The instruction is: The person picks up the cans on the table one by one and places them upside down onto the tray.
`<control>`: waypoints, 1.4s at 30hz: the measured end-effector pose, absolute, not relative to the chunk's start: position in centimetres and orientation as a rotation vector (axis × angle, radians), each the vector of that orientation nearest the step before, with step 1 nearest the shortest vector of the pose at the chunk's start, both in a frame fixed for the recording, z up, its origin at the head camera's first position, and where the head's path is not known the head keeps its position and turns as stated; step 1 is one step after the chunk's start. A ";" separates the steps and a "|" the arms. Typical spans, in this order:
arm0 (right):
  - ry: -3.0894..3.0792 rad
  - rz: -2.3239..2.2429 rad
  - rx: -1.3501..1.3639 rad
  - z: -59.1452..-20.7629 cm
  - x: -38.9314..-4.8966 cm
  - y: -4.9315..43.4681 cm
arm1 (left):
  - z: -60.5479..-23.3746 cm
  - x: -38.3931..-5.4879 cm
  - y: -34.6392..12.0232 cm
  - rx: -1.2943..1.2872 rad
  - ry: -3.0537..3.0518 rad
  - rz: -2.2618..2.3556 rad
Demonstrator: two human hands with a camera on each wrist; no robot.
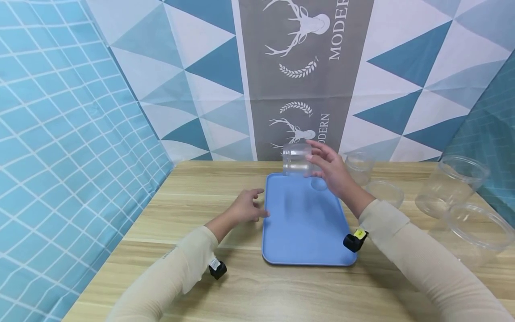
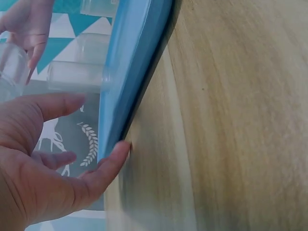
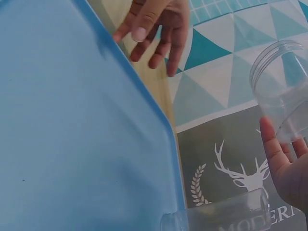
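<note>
Fingers of L hand (image 1: 244, 206) spread, relaxed, at L edge of blue tray (image 1: 306, 232) on worktop (image 1: 241, 286); R hand's (image 1: 331, 172) fingers curled round base of clear jar (image 1: 296, 160), held sideways over tray's far end, mouth L. Narrower clear cup (image 3: 226, 211) nr tray's far R corner.

Held jar (image 1: 297, 161): clear, see-through, looks plastic; smooth glossy wall, ridged threads at neck. Standing jar (image 2: 74, 76): same clear, shiny plastic look. Large containers (image 1: 447, 190): transparent, thin-walled, glints along rims. Blue tray (image 1: 310, 235): smooth opaque plastic look, soft satin sheen. Tabletop (image 1: 237, 290): wood look, streaky grain, smooth, low sheen. Triangle-print backdrop (image 1: 201, 107): cloth-like, matt, lightly creased. Grid-print sheet (image 1: 56, 134): cloth-like, rippled, faint sheen. Sleeves (image 1: 181, 264): soft matt cloth, wrinkled. Wrist cameras (image 1: 354, 243): dark, hard-looking plastic.
</note>
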State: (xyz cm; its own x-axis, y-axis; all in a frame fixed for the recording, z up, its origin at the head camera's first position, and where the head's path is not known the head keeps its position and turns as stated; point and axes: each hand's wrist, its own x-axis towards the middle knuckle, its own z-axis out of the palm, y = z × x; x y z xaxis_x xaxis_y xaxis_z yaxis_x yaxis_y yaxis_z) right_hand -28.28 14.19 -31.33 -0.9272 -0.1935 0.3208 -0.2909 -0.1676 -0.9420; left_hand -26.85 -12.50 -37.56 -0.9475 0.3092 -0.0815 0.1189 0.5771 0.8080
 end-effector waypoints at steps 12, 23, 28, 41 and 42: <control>-2.203 2.092 0.423 -30.6 -29.1 13.6 | -38.6 -26.6 -11.7 0.185 2.385 1.428; -2.385 1.961 0.299 -30.1 -29.4 12.7 | -38.7 -26.6 -11.5 0.255 2.388 1.389; -2.481 1.762 0.301 -30.3 -29.9 12.0 | -38.7 -26.5 -11.5 0.299 2.413 1.357; -2.650 1.237 0.430 -30.9 -31.1 10.4 | -38.6 -26.5 -11.5 0.296 2.396 1.366; -2.658 1.210 0.437 -30.9 -31.2 10.4 | -38.6 -26.5 -11.5 0.298 2.394 1.367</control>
State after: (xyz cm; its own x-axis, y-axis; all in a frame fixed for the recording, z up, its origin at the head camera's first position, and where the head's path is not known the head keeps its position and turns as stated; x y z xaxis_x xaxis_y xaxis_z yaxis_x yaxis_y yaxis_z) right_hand -31.16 10.39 -30.94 -0.9388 -0.1872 0.2890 -0.3409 0.6235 -0.7035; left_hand -26.54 -11.54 -38.64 -0.9107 0.3569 -0.2082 0.0020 0.5077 0.8615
